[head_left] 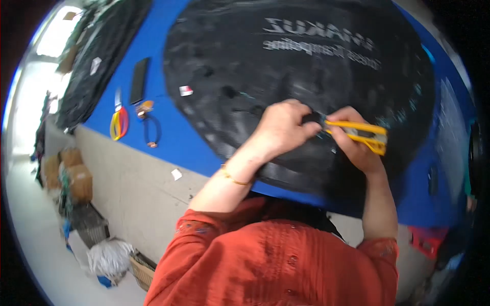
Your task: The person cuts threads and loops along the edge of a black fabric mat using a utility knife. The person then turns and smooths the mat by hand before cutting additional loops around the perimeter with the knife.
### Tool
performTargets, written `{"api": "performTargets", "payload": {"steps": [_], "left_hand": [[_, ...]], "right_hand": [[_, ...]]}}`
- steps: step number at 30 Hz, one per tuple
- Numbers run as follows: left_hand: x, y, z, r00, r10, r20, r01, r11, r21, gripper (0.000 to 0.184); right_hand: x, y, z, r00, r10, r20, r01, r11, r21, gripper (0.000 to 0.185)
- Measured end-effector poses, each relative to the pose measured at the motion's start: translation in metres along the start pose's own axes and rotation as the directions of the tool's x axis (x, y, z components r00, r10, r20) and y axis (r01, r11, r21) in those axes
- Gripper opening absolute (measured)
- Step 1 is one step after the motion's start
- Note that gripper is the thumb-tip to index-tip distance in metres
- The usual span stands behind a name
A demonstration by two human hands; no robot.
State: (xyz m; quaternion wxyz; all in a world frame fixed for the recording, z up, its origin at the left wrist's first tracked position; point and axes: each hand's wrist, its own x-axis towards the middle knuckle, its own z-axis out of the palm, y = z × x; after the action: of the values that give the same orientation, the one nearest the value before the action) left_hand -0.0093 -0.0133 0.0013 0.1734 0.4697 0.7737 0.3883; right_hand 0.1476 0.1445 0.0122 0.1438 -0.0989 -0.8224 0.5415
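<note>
A round black trampoline mat (316, 76) with pale lettering lies in front of me. My left hand (286, 125) is closed, pinching a small raised piece of the black material between thumb and fingers. My right hand (354, 140) grips yellow thread snips (377, 138), their tip pointing left at the pinched piece. The tip is close to my left fingertips, and I cannot make out whether the blades are apart. Bits of teal thread show near both hands and along the mat's right side.
The mat lies on a blue table (178, 148). At the left are yellow-and-red-handled scissors (119, 122), a black phone (139, 80), a dark cord loop (152, 131) and black folded material (104, 56). Cardboard boxes (77, 178) and a white sack (109, 257) stand on the floor.
</note>
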Motion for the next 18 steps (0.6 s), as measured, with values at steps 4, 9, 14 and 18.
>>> {"api": "performTargets", "payload": {"steps": [4,9,14,18], "left_hand": [[-0.001,0.007,0.000,0.995,-0.097,0.007,0.097,0.995,-0.028,0.028],[0.001,0.006,-0.001,0.984,-0.175,0.034,0.176,0.984,-0.031,0.033],[0.002,0.003,-0.003,0.962,-0.253,0.107,0.265,0.956,-0.122,0.031],[0.002,0.002,-0.004,0.963,-0.251,0.102,0.264,0.955,-0.137,0.030]], "right_hand": [[-0.001,0.009,-0.001,0.961,-0.270,0.061,0.277,0.928,-0.250,0.014],[0.000,0.023,-0.004,0.935,-0.347,0.076,0.356,0.910,-0.214,0.016],[0.000,0.022,-0.003,0.930,-0.361,0.073,0.368,0.898,-0.241,0.027],[0.001,0.024,-0.003,0.934,-0.356,0.022,0.352,0.910,-0.220,0.034]]}}
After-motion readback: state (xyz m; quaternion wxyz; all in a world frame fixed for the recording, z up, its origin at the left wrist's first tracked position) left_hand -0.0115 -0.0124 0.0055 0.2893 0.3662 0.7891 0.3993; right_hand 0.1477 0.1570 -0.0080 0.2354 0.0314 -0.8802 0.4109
